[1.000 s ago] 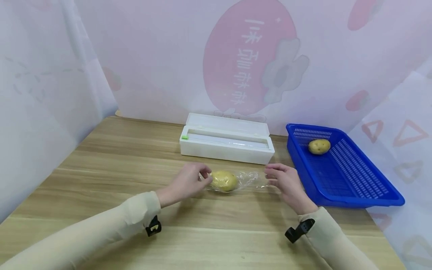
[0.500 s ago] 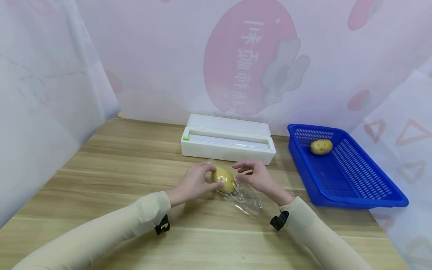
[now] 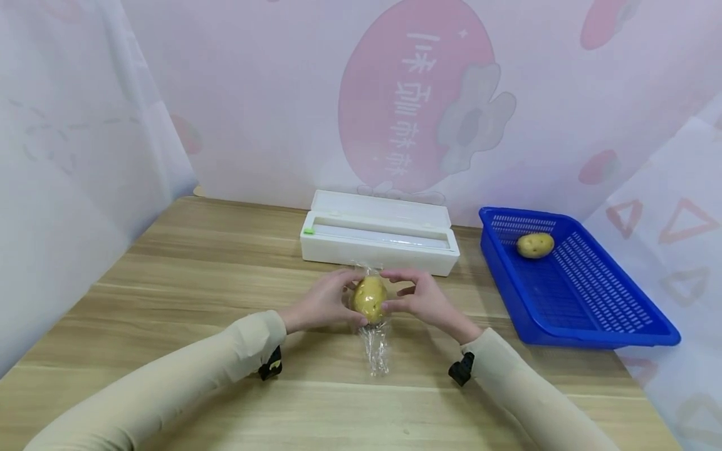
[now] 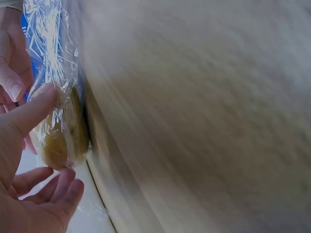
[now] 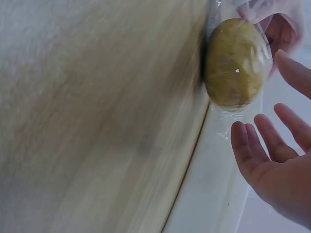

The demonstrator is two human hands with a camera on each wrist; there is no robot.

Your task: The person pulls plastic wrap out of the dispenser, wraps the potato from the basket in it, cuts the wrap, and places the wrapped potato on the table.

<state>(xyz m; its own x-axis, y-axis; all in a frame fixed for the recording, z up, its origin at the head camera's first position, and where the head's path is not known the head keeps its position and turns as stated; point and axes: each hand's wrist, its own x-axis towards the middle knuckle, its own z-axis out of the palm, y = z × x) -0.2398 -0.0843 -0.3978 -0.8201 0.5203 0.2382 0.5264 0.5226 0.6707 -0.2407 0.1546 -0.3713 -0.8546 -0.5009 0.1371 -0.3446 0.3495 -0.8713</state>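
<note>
A yellow potato (image 3: 370, 299) wrapped in clear plastic film sits at mid-table, its long side pointing toward the person. Loose, crinkled plastic film (image 3: 376, 351) trails from its near end, and a shorter piece sticks out at the far end. My left hand (image 3: 324, 302) holds the potato from the left, thumb near the close end and fingers at the far end. In the left wrist view that thumb lies over the filmed potato (image 4: 54, 145). On the other side, my right hand (image 3: 425, 302) curves loosely around the potato; the right wrist view shows its fingers spread and apart from it.
Behind the hands stands a white cling film box (image 3: 379, 252) with its lid up and a roll inside. To the right, a blue plastic basket (image 3: 521, 307) holds another potato (image 3: 535, 245). A printed curtain (image 3: 254, 113) hangs behind the wooden table (image 3: 225, 269).
The wrapped potato has turned, so its loose film tail swung from the right to the near side. My right hand moved left to the potato, and my left hand shifted its hold.
</note>
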